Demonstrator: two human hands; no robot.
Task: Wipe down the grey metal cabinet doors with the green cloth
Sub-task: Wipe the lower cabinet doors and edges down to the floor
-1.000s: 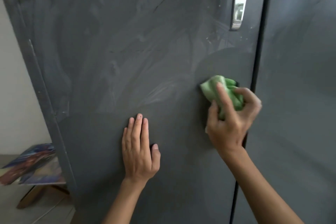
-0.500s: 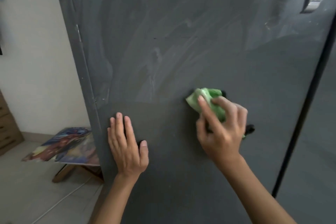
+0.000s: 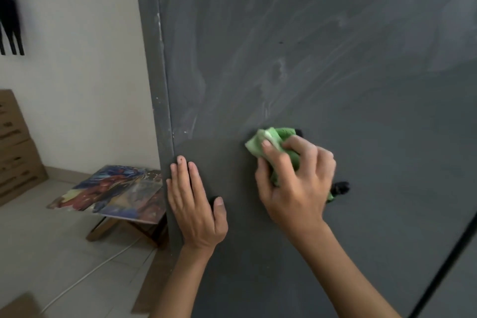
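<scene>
The grey metal cabinet door (image 3: pixel 322 59) fills most of the view, with pale wipe streaks across its upper part and a darker, even band below. My right hand (image 3: pixel 296 183) grips the bunched green cloth (image 3: pixel 273 142) and presses it against the door near its middle. My left hand (image 3: pixel 193 204) lies flat on the door with straight fingers, right beside the door's left edge (image 3: pixel 165 111). A dark seam (image 3: pixel 444 266) between this door and the neighbouring one runs down at the lower right.
To the left of the cabinet stands a low wooden table with a colourful printed top (image 3: pixel 108 193) on the tiled floor. Cardboard boxes (image 3: pixel 15 147) lean against the white wall at the far left. A white cable (image 3: pixel 85 279) runs across the floor.
My right hand has swept the green cloth leftwards across the door, away from the seam. The view has turned left too, so the handle is out of sight. My left hand stays flat.
</scene>
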